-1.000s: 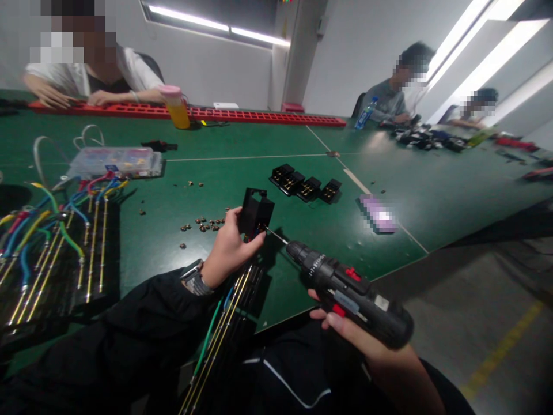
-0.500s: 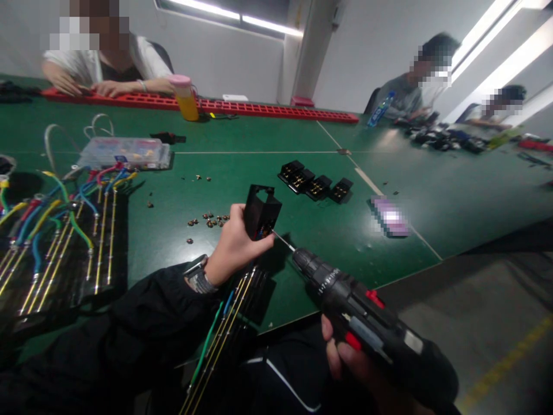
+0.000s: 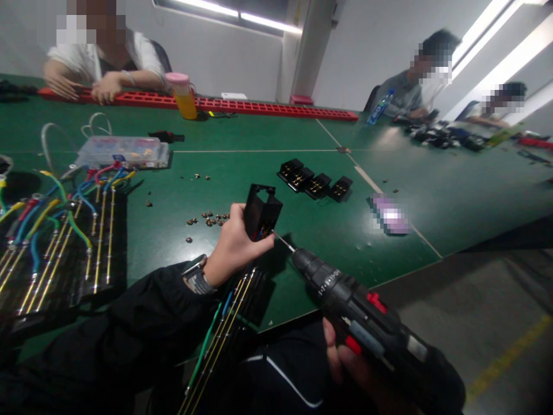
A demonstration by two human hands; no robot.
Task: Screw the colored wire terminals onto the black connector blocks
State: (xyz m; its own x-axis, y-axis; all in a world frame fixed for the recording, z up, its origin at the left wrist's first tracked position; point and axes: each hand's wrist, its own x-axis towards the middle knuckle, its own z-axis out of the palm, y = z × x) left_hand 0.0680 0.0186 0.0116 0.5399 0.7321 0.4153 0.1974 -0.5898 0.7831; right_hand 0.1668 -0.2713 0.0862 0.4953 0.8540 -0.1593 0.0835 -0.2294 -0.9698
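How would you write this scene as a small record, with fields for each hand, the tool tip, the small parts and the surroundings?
Left hand: holds a black housing
Right hand: grips a power drill
Drill bit: points at the housing's lower end; exact contact unclear
Small parts: metal pieces scattered beyond the left hand on the green table
Similar black parts: four, grouped together
Far side: lidded cup with orange contents
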